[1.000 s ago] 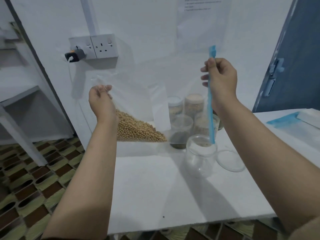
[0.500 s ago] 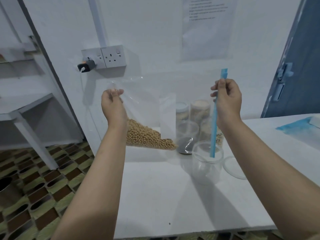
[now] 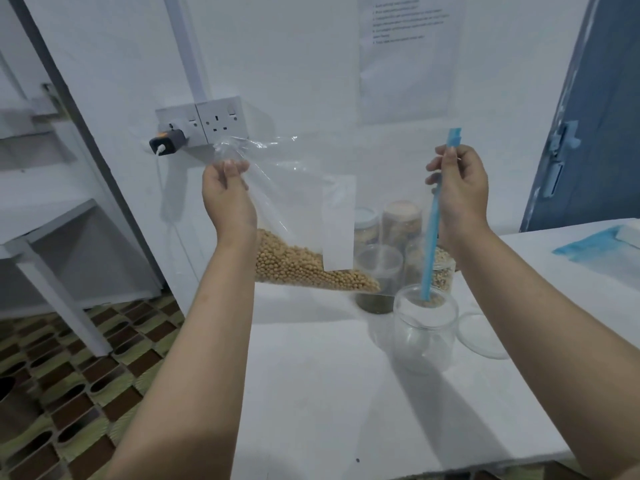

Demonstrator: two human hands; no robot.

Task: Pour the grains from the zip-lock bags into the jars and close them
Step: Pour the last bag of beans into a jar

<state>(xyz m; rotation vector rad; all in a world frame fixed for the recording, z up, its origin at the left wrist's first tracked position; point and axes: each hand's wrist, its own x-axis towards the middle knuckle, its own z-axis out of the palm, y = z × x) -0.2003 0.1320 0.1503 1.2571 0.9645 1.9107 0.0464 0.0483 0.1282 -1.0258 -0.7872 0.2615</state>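
A white table (image 3: 311, 393) fills the near ground, with both forearms reaching over it. On it at right stands an open clear glass jar (image 3: 424, 336), and its round clear lid (image 3: 483, 336) lies flat just to the right of it. Above the jar, the right hand (image 3: 460, 188) pinches the blue zip strip (image 3: 433, 233) of a clear zip-lock bag (image 3: 294, 202), so the strip hangs nearly upright with its lower end inside the jar's mouth, where a few beans show. The left hand (image 3: 227, 195) grips the bag's far-left corner, fingers curled round the plastic. Tan soybeans (image 3: 304, 268) lie heaped in the bag's low edge, sloping toward the jar. Behind the jar stand several jars of grains (image 3: 398, 223), some lidded. Farther back, a double wall socket (image 3: 207, 123) with a plugged-in charger (image 3: 166, 143) sits on the white wall, and a printed sheet (image 3: 405, 57) hangs at upper right.
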